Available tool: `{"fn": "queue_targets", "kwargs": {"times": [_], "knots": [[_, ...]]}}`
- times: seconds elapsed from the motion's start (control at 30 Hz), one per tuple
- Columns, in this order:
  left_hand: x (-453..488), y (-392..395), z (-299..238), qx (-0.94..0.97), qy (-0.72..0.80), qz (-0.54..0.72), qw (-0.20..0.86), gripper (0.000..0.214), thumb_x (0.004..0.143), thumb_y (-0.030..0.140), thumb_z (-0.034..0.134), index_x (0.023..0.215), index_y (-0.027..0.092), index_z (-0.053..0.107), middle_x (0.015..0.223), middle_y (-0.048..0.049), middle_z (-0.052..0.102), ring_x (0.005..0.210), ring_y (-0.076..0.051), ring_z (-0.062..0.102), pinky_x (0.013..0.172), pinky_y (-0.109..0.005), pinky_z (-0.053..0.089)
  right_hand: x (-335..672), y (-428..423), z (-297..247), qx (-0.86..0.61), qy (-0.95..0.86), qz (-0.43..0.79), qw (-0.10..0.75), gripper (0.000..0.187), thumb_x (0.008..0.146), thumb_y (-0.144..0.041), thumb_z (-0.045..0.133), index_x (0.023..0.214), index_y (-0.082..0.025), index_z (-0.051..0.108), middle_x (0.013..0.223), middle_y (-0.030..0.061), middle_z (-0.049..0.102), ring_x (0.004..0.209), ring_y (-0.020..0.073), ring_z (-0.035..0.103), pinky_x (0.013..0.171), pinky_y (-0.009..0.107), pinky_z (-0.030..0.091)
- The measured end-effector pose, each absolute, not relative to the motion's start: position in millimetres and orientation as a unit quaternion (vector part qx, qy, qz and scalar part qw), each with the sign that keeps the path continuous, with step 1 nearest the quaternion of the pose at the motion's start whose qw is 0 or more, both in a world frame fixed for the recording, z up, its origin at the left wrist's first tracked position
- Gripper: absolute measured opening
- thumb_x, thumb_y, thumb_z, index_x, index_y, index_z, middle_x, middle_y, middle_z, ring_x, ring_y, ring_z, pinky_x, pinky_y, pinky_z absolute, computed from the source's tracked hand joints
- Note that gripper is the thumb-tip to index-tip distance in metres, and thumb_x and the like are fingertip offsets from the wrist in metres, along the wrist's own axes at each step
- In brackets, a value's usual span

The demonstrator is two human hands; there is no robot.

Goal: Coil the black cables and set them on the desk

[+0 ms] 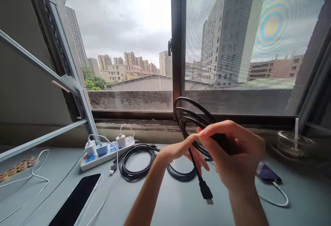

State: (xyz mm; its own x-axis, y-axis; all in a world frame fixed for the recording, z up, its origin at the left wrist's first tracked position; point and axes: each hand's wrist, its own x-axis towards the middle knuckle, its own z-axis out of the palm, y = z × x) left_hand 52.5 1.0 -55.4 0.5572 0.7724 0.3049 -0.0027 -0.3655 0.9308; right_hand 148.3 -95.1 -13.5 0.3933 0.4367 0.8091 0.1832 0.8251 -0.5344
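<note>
A black HDMI cable [192, 102], partly looped, is held up between my two hands above the table. My right hand [234, 157] is closed around the bundled loops, with thumb and forefinger pinched together. Against those fingertips, my left hand [178, 151] pinches the cable, its lower fingers hanging loosely. The free end drops below my hands to a black plug [206, 189] with a metal tip. Behind them on the table lie two more coiled black cables, one at the left [124, 165] and one at the centre [178, 176], the latter partly hidden by my hands.
A white power strip [108, 155] with chargers plugged in stands at the back left. A large dark-screened phone [77, 198] lies in front of it. At the right are a smaller phone [269, 172] with a white cord and a lidded cup [294, 145]. Windows [178, 46] rise behind.
</note>
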Motion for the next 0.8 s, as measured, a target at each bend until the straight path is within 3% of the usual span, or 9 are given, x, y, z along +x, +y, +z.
{"fn": "queue_targets", "kwargs": {"times": [0.1, 0.2, 0.3, 0.37, 0.43, 0.53, 0.67, 0.8], "knots": [[45, 6, -53, 0.751, 0.272, 0.228, 0.556, 0.05, 0.086, 0.053, 0.041, 0.063, 0.023, 0.073, 0.06, -0.0056, 0.069, 0.065, -0.019, 0.068, 0.059, -0.027, 0.054, 151, -95, -16, -0.245, -0.541, 0.105, 0.798, 0.02, 0.07, -0.007, 0.066, 0.066, -0.026, 0.066, 0.045, -0.0075, 0.051, 0.031, 0.0024, 0.027, 0.03, 0.019, 0.013], [39, 7, -46, 0.731, 0.317, 0.3, 0.525, 0.038, 0.084, 0.049, 0.047, 0.083, 0.023, 0.075, 0.081, -0.0061, 0.073, 0.08, -0.021, 0.068, 0.072, -0.029, 0.054, 158, -88, -18, -0.2, -0.514, 0.145, 0.821, 0.02, 0.07, -0.013, 0.07, 0.081, -0.029, 0.065, 0.039, -0.0109, 0.039, 0.029, 0.0028, 0.02, 0.03, 0.02, 0.009], [38, 2, -38, 0.724, 0.352, 0.372, 0.462, 0.038, 0.084, 0.05, 0.048, 0.087, 0.021, 0.072, 0.097, -0.0074, 0.071, 0.095, -0.024, 0.064, 0.083, -0.034, 0.05, 166, -77, -18, -0.165, -0.457, 0.169, 0.857, 0.041, 0.071, -0.016, 0.07, 0.108, -0.031, 0.062, 0.035, -0.0149, 0.029, 0.025, 0.003, 0.017, 0.03, 0.02, 0.012], [41, -1, -35, 0.71, 0.357, 0.434, 0.425, 0.032, 0.082, 0.046, 0.054, 0.09, 0.019, 0.068, 0.097, -0.0076, 0.07, 0.098, -0.023, 0.062, 0.087, -0.034, 0.048, 168, -69, -18, -0.171, -0.411, 0.204, 0.872, 0.051, 0.072, -0.019, 0.07, 0.121, -0.03, 0.056, 0.034, -0.0161, 0.027, 0.025, 0.003, 0.016, 0.031, 0.019, 0.014], [46, -2, -34, 0.672, 0.342, 0.503, 0.422, 0.03, 0.081, 0.037, 0.058, 0.103, 0.018, 0.06, 0.092, -0.0068, 0.07, 0.094, -0.021, 0.064, 0.085, -0.032, 0.048, 166, -60, -18, -0.19, -0.364, 0.254, 0.875, 0.052, 0.073, -0.024, 0.069, 0.123, -0.026, 0.055, 0.033, -0.0162, 0.025, 0.027, 0.0031, 0.016, 0.031, 0.018, 0.015], [53, -2, -33, 0.612, 0.301, 0.566, 0.463, 0.035, 0.083, 0.031, 0.052, 0.115, 0.017, 0.047, 0.077, -0.0022, 0.067, 0.074, -0.017, 0.067, 0.07, -0.028, 0.051, 161, -47, -19, -0.219, -0.315, 0.312, 0.869, 0.04, 0.072, -0.029, 0.068, 0.11, -0.021, 0.06, 0.034, -0.0157, 0.023, 0.029, 0.0032, 0.015, 0.031, 0.017, 0.014], [53, -3, -28, 0.593, 0.252, 0.61, 0.461, 0.027, 0.085, 0.036, 0.052, 0.106, 0.019, 0.048, 0.052, 0.0089, 0.047, 0.056, -0.014, 0.064, 0.06, -0.024, 0.051, 159, -34, -23, -0.242, -0.317, 0.372, 0.838, 0.025, 0.066, -0.029, 0.071, 0.086, -0.019, 0.06, 0.037, -0.0146, 0.026, 0.03, 0.0026, 0.019, 0.03, 0.017, 0.013], [42, -3, -21, 0.584, 0.222, 0.633, 0.458, 0.024, 0.083, 0.04, 0.057, 0.096, 0.021, 0.048, 0.046, 0.0112, 0.036, 0.048, -0.012, 0.06, 0.049, -0.019, 0.047, 165, -30, -26, -0.3, -0.369, 0.334, 0.814, 0.027, 0.067, -0.031, 0.072, 0.087, -0.019, 0.06, 0.04, -0.0136, 0.033, 0.029, 0.0032, 0.029, 0.028, 0.016, 0.021]]}}
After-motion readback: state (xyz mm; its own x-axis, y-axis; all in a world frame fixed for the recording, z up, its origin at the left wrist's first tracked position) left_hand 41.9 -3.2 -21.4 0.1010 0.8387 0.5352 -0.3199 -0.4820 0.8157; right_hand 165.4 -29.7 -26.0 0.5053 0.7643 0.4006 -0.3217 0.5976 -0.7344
